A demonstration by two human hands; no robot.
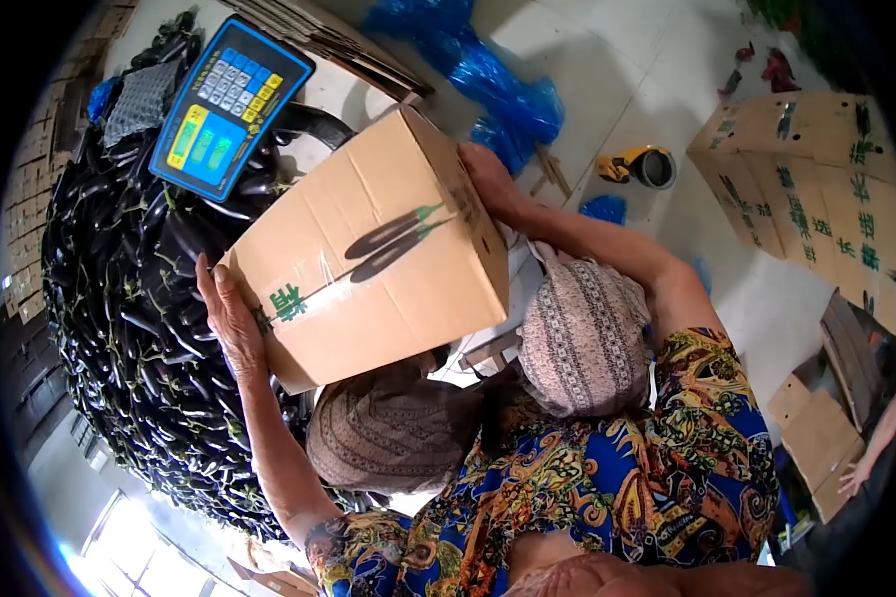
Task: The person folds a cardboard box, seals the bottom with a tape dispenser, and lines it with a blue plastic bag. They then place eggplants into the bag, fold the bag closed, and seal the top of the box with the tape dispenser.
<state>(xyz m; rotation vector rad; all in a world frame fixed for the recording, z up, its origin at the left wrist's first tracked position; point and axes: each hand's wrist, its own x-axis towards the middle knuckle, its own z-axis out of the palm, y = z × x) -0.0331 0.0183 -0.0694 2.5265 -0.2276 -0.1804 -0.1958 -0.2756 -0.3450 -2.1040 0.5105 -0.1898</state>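
A closed cardboard box (368, 249), printed with long dark eggplants and green characters, is tilted over my lap between my two hands. My left hand (233, 316) presses against its left end, fingers extended along the edge. At the upper right side, my right hand (490, 181) grips the box, its fingertips partly hidden behind it. Clear tape runs across the near face. Just beyond the box is a blue-framed scale display (231, 107) with a keypad and lit green panels. A big heap of dark eggplants (139, 328) lies to the left of my left hand.
Flattened cardboard (338, 40) is stacked at the top. Blue plastic film (478, 80) and a yellow tape dispenser (637, 166) lie on the floor. Packed boxes (806, 189) stand at right. Another person's hand (854, 478) shows at the lower right, near cardboard pieces (816, 438).
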